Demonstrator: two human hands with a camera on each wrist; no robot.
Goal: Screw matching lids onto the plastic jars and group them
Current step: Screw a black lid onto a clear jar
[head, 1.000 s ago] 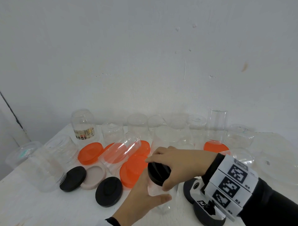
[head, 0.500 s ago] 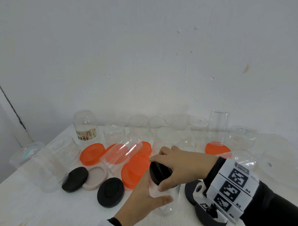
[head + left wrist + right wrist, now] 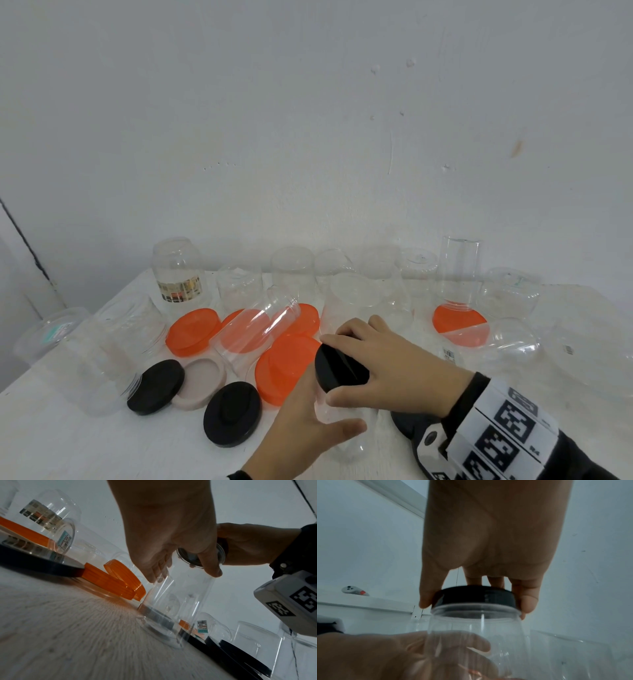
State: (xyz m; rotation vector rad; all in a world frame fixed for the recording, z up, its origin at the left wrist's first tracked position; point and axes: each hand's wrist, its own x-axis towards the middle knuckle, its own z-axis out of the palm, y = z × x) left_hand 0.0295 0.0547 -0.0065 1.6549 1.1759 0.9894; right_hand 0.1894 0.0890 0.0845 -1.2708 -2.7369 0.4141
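Observation:
A clear plastic jar (image 3: 346, 435) (image 3: 175, 605) (image 3: 479, 635) stands on the white table near its front edge. My left hand (image 3: 308, 425) (image 3: 168, 536) (image 3: 393, 654) grips the jar's body from the left. A black lid (image 3: 337, 368) (image 3: 477, 597) sits on the jar's mouth, tilted in the head view. My right hand (image 3: 390, 370) (image 3: 488, 545) comes from above, its fingers and thumb curled round the lid's rim. In the left wrist view, only the lid's underside (image 3: 190, 558) shows through the jar's mouth.
Loose lids lie left of the jar: two black lids (image 3: 233, 413) (image 3: 156, 385), a beige lid (image 3: 202, 382), several orange lids (image 3: 284, 366). A clear jar (image 3: 255, 330) lies on its side among them. Several more clear jars (image 3: 178, 270) line the wall. More black lids (image 3: 240, 654) lie under my right wrist.
Both hands keep their hold on the jar and the black lid. The right hand's fingers have shifted slightly round the lid; the view has tilted a little.

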